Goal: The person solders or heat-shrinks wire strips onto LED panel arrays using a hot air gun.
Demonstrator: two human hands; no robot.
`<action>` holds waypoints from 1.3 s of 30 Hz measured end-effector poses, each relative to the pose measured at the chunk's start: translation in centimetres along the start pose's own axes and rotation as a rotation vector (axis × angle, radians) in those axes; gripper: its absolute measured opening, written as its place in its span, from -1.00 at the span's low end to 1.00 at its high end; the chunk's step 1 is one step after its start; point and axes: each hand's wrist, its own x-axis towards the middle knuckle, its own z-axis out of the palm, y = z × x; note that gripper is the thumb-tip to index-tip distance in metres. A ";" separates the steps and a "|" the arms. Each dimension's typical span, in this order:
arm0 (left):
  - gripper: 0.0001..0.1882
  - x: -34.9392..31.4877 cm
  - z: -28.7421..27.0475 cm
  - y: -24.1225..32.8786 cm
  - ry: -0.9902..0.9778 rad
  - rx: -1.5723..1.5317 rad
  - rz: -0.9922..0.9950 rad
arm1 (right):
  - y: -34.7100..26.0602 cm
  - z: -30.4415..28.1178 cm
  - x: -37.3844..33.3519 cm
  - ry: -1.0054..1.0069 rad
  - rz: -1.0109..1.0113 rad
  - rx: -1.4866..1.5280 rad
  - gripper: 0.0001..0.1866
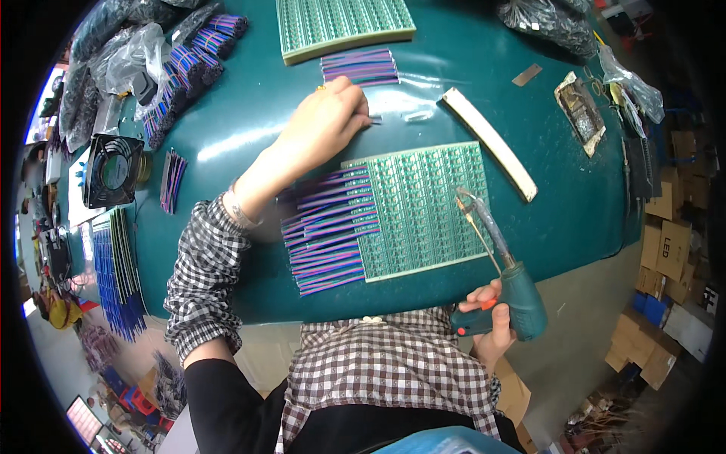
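My right hand [491, 321] is wrapped round the handle of a green soldering gun [523, 299]. Its bent metal tip and thin feed tube point over the right part of a green circuit board panel [423, 212]. Rows of purple, blue and black wires [325, 261] stick out from the panel's left side. Beyond the panel, my left hand [327, 117] is closed in a pinch, with a short dark wire end [376, 120] poking out from the fingertips. Just past that hand lies a neat row of loose wires [359, 66]; the fingers hide part of it.
A stack of circuit panels [348, 26] sits at the far side. A curved white strip [491, 144] and a worn metal tray [581, 113] lie to the right. On the left stand a black fan [113, 171], wire bundles [185, 76] and hanging wires [119, 272].
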 end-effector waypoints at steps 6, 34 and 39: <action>-0.86 -5.4 -2.5 6.5 0.108 -0.464 -0.272 | 0.2 -0.4 -0.5 -0.056 -0.009 -0.019 -0.57; -0.62 -12.9 2.6 10.6 0.053 0.223 0.211 | -0.9 0.3 -3.6 -0.233 0.187 -0.366 -0.43; -0.66 -12.7 3.2 10.0 0.117 0.235 0.262 | -1.0 -0.1 -3.4 -0.358 0.123 -0.390 -0.52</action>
